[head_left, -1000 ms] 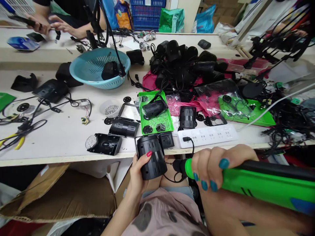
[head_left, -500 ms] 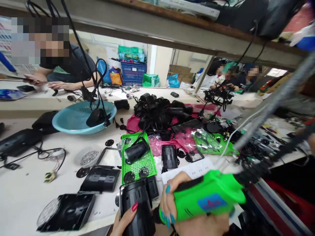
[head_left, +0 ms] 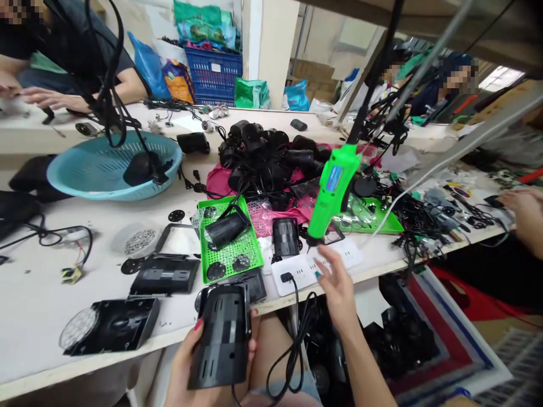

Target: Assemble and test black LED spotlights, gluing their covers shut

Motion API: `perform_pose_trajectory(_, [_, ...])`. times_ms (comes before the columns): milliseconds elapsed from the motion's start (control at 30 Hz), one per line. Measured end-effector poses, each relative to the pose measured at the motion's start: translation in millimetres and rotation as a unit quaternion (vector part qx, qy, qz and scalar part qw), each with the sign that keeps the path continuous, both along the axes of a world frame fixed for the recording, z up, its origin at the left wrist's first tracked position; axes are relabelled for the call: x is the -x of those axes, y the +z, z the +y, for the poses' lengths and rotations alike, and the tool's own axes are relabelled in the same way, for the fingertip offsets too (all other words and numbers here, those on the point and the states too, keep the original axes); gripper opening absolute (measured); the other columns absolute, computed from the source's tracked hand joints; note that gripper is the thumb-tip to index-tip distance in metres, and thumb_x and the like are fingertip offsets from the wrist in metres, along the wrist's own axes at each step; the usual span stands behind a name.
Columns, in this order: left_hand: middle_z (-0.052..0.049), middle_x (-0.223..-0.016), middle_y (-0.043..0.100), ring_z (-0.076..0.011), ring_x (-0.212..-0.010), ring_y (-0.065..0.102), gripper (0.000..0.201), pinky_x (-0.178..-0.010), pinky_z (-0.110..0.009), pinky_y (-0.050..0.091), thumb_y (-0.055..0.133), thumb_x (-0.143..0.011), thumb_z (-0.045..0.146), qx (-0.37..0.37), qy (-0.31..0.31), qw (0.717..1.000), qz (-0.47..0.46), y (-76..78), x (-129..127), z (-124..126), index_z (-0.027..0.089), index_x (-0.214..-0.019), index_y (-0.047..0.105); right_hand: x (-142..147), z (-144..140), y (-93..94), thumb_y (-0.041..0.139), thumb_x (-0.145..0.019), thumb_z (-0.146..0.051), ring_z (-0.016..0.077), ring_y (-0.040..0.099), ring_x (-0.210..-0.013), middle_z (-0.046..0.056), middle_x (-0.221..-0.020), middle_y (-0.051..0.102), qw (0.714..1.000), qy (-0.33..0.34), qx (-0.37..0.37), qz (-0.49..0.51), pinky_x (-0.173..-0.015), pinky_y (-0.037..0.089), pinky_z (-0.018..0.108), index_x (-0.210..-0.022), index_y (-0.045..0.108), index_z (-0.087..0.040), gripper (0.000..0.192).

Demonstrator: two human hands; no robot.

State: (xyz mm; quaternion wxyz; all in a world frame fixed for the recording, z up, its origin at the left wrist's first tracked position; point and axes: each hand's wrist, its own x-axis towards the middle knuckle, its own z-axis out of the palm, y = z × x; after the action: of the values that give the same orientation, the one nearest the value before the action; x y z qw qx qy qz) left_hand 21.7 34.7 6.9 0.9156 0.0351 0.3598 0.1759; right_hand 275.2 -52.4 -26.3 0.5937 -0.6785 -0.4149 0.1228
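Observation:
My left hand (head_left: 189, 353) is closed around a black plastic lamp housing (head_left: 223, 333) that has slots in its side and a cord running down from it. It is held tilted in front of the table edge. A green electric screwdriver (head_left: 333, 192) hangs from above with its tip pointing down. Just below that tip is my right hand (head_left: 337, 282), its fingers apart and nothing in them. Close to it lies a white power strip (head_left: 314, 265) with a black plug (head_left: 287, 277) in it.
A green perforated tray (head_left: 231, 249) holds another black housing. Left of it are a bowl of screws (head_left: 138, 240), opened housings (head_left: 165, 275) and a blue basket (head_left: 114, 169). Black lamps are piled (head_left: 263, 152) behind. A box of black parts (head_left: 445, 339) stands low right. Co-workers sit across the table.
My right hand has let go of the screwdriver, which now hangs upright over the table. My left hand still holds the lamp housing, now away from the screwdriver's tip. The view has tilted downward.

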Motion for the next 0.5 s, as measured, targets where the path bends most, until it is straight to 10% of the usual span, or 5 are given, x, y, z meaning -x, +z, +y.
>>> perform_pose_trajectory(100, [-0.016, -0.121, 0.073, -0.0292, -0.089, 0.074, 0.043, -0.085, -0.038, 0.059, 0.072, -0.078, 0.042, -0.001, -0.025, 0.999, -0.046, 1.0, -4, 4, 0.011, -0.108, 0.076, -4, -2, -10.6, 0.046, -0.098, -0.025, 0.0213, 0.059, -0.122, 0.012, -0.132, 0.058, 0.982, 0.095, 0.132, -0.096, -0.103, 0.052, 0.038, -0.131, 0.058, -0.023, 0.035])
perform_pose_trajectory(333, [-0.02, -0.114, 0.074, -0.0318, -0.091, 0.073, 0.063, -0.086, -0.038, 0.056, 0.078, -0.067, 0.052, -0.001, -0.061, 0.997, -0.052, -13.1, -1, 0, 0.006, -0.109, 0.074, -5, 3, -5.8, 0.051, -0.097, -0.027, 0.0262, 0.063, -0.112, 0.009, -0.114, 0.069, 0.947, 0.158, 0.188, -0.208, -0.099, 0.05, 0.043, -0.115, 0.07, -0.024, 0.027])
perform_pose_trajectory(500, [-0.022, -0.11, 0.074, -0.0329, -0.089, 0.074, 0.055, -0.085, -0.042, 0.055, 0.077, -0.071, 0.047, -0.035, -0.022, 0.998, -0.046, -17.1, 7, -13, 0.004, -0.105, 0.073, -9, 0, -14.6, 0.04, -0.1, -0.026, 0.0188, 0.069, -0.088, 0.005, -0.114, 0.07, 0.891, 0.11, 0.253, -0.361, -0.05, 0.044, 0.026, -0.112, 0.067, -0.025, 0.03])
